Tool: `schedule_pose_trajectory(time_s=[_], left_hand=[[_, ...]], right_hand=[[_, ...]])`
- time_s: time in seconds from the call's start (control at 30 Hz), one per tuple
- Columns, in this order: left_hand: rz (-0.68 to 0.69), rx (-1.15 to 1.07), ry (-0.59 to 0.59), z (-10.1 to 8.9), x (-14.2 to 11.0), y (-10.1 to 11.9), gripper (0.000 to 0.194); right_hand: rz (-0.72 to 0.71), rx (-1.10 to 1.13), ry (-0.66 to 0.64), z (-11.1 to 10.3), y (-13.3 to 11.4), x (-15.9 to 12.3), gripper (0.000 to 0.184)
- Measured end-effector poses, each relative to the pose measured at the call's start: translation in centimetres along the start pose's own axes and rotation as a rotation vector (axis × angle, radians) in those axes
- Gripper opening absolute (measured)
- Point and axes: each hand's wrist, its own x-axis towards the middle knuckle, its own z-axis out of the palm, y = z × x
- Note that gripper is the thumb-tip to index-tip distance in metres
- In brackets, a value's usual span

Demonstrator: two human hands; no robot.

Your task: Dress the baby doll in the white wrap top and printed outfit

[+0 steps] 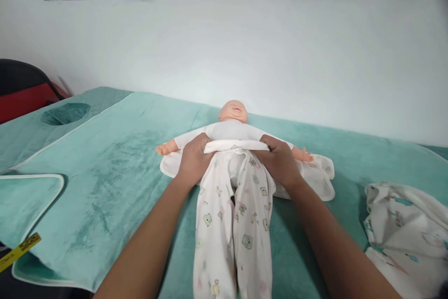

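A baby doll (234, 111) lies on its back with its head toward the wall and both arms spread out. It wears a white long-sleeved top, and a white cloth lies under it, showing at both sides. Baby pants (213, 224) with small green bear prints cover its legs and run toward me. My left hand (196, 159) is closed on the left side of the waistband, near the doll's waist. On the opposite side my right hand (279, 158) grips the waistband too. The band is stretched wide between my hands, and the fingertips are partly hidden by the fabric.
A teal plush cover (112, 187) spreads over the bed, with a round hole (66, 113) at far left. Crumpled printed white cloth (406, 233) lies at right. A yellow tag (21, 250) is at lower left, a black-and-red chair (28, 93) behind. White wall rises beyond.
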Motion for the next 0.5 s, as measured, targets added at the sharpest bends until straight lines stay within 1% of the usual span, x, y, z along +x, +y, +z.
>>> schedule_pose_trajectory(time_s=[0.07,0.1,0.13,0.17,0.23,0.3,0.33,0.4,0.43,0.47,0.5], left_hand=[[0.021,0.073,0.068,0.6,0.0,-0.3,0.018],[0.018,0.106,0.092,0.8,-0.1,-0.4,0.014],[0.012,0.129,0.097,0.8,-0.1,-0.5,0.011],[0.007,0.135,0.077,0.7,-0.3,-0.5,0.009],[-0.005,0.092,-0.03,0.1,-0.7,-0.6,0.01],[-0.035,0.001,-0.198,-1.0,-1.5,-0.5,0.015],[-0.061,-0.04,-0.285,-1.7,-2.0,-0.5,0.021],[-0.095,-0.071,-0.433,-3.1,-3.2,-0.6,0.041],[-0.088,-0.057,-0.482,-3.6,-3.7,-0.6,0.051],[-0.064,-0.03,-0.502,-3.9,-4.3,-0.7,0.055],[-0.024,0.006,-0.493,-4.1,-4.9,-0.8,0.053]], right_hand=[[-0.006,-0.008,0.013,0.1,0.0,0.0,0.03],[-0.009,-0.024,-0.002,0.0,0.0,0.0,0.031],[-0.012,-0.048,-0.03,-0.1,-0.2,-0.1,0.033],[-0.015,-0.077,-0.075,-0.5,-0.3,-0.2,0.035],[-0.019,-0.137,-0.193,-1.4,-0.7,-0.6,0.039],[-0.017,-0.178,-0.348,-2.5,-1.0,-1.2,0.039],[-0.015,-0.186,-0.43,-3.0,-1.1,-1.5,0.038],[-0.008,-0.193,-0.55,-3.8,-1.3,-2.4,0.04],[-0.001,-0.198,-0.586,-3.9,-1.4,-2.9,0.041],[0.01,-0.206,-0.601,-3.9,-1.4,-3.5,0.041],[0.02,-0.223,-0.595,-3.6,-1.5,-4.2,0.038]])
